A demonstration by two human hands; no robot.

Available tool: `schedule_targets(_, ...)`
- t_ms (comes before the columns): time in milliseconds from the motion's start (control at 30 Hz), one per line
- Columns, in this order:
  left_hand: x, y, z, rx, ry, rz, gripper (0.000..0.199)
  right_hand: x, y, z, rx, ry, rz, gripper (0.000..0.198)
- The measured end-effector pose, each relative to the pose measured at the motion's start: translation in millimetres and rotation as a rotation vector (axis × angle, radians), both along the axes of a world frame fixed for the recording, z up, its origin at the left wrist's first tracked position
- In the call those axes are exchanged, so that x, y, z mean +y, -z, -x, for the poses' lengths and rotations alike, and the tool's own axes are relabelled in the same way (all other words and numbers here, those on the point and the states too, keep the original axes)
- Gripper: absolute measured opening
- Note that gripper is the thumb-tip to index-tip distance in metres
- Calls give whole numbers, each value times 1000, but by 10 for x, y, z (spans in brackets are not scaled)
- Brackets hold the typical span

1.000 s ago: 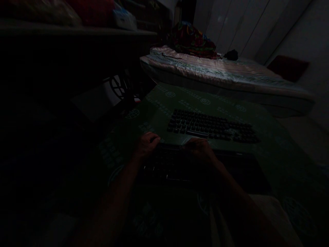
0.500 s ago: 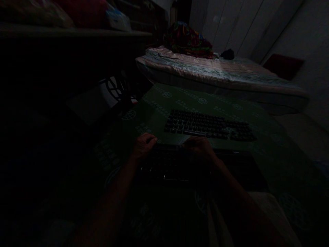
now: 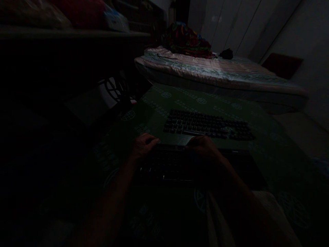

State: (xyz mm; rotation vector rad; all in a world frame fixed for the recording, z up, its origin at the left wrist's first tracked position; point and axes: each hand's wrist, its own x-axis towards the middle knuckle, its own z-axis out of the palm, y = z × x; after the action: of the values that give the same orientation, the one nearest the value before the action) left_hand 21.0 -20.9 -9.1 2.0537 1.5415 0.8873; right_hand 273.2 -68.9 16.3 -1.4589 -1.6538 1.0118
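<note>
A dark keyboard base (image 3: 241, 168) lies across the green sheet, its details mostly lost in the gloom. My left hand (image 3: 144, 145) grips its far left corner, thumb along the back edge. Bent over the middle of that same edge is my right hand (image 3: 203, 147), fingers pinched together at the rim. Whatever those fingertips hold, if anything, is too dark to make out. Just beyond the base, rows of black keycaps (image 3: 197, 121) lie in keyboard order, with green showing between some of them.
The green printed sheet (image 3: 180, 99) covers the work surface. A pale cloth (image 3: 269, 206) lies at the near right. Behind stands a bed (image 3: 218, 72) with a bundled red patterned blanket (image 3: 187, 43). A table (image 3: 77, 33) with bags on it is at the left.
My right hand has slid slightly to the right along the keyboard's back edge. My left hand stays at the far left corner.
</note>
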Motion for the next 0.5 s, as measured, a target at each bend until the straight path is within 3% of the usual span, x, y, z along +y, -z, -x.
schedule_targets(167,8,40,23,-19,47,-1,34,-1,26,-4,17,23,-62,12)
schedule_targets(300,7,67,33,-39,85,5,35,-8,-8,-39,0,-30,-36,11)
schedule_targets(500,-7,26,13,-62,104,18,35,11,-3,-128,-27,18,-24,14)
